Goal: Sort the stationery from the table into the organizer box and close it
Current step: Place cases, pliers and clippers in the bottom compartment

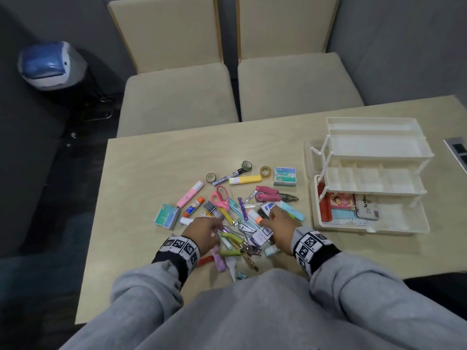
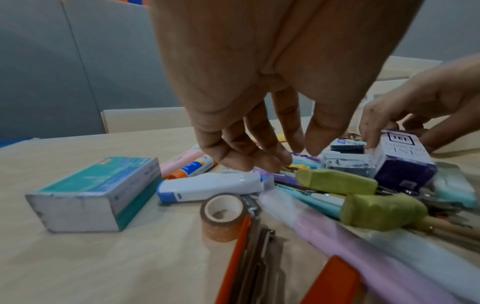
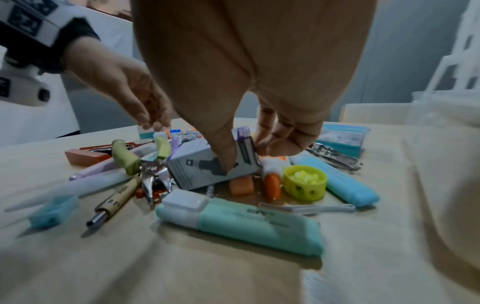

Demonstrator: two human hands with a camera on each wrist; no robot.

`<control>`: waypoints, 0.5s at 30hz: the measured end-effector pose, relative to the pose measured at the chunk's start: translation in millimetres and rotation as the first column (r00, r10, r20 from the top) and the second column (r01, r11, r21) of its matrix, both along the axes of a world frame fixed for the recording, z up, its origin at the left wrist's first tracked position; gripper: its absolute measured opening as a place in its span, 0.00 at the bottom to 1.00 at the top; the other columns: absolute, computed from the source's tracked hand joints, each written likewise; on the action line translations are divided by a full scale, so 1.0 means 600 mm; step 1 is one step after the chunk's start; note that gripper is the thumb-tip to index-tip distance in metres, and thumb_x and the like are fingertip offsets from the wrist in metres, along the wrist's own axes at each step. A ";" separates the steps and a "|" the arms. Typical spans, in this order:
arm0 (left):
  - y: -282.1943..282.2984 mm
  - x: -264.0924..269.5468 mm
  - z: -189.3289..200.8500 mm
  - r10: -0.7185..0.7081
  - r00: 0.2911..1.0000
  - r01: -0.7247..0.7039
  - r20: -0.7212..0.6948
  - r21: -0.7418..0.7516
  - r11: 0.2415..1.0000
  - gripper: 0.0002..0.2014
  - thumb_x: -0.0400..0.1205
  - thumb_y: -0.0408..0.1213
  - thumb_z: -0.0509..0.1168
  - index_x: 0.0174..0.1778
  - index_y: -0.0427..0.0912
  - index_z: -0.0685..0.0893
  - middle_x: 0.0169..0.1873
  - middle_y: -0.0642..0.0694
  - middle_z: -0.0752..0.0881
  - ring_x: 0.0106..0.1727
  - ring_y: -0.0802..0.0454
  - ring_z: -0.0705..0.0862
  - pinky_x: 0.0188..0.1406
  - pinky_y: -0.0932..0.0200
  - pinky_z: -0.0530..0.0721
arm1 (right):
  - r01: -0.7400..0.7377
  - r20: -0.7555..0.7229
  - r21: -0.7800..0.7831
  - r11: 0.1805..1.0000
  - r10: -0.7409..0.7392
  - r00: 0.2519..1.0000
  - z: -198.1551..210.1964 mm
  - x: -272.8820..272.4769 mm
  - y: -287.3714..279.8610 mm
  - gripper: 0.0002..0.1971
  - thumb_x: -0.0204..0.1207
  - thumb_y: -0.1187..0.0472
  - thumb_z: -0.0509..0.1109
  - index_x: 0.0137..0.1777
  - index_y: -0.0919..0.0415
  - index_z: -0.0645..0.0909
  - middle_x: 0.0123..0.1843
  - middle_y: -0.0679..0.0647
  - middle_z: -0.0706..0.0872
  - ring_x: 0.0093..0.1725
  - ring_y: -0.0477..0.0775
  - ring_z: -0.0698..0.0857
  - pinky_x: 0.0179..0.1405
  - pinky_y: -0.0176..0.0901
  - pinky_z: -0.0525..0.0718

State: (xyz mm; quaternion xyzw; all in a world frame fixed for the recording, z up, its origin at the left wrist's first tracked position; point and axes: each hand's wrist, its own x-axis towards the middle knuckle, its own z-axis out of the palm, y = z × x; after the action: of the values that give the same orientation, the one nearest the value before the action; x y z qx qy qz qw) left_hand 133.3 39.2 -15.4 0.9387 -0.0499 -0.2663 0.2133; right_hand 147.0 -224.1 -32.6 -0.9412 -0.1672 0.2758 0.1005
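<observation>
Mixed stationery lies in a heap on the pale wooden table. The white organizer box stands open at the right, its tiered trays raised and a few items in the bottom bin. My right hand pinches a purple-and-white stamp ink box, thumb on the near face, fingers on the far side. My left hand hangs over the heap's left part with loose fingers and holds nothing. Green-handled pliers lie just below it.
A teal staple box, a white correction tape and an orange tape roll lie left of the heap. A mint highlighter and a blue one lie near my right hand. Two beige chairs stand beyond the table.
</observation>
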 end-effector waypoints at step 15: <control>-0.039 -0.016 -0.030 -0.571 0.819 0.530 0.054 0.308 0.790 0.32 0.66 0.57 0.73 0.67 0.54 0.77 0.65 0.48 0.75 0.67 0.43 0.67 0.64 0.42 0.72 | 0.645 -0.218 0.502 0.576 -0.638 0.739 0.020 -0.069 -0.101 0.16 0.72 0.52 0.80 0.58 0.49 0.84 0.50 0.49 0.89 0.46 0.51 0.87 0.49 0.47 0.86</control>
State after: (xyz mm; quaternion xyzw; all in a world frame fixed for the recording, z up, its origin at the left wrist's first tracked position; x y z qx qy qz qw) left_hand 123.5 15.8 -33.3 0.9201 -0.2989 -0.2527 -0.0127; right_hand 105.7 -284.4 -20.3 -0.8653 0.1137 0.1668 0.4588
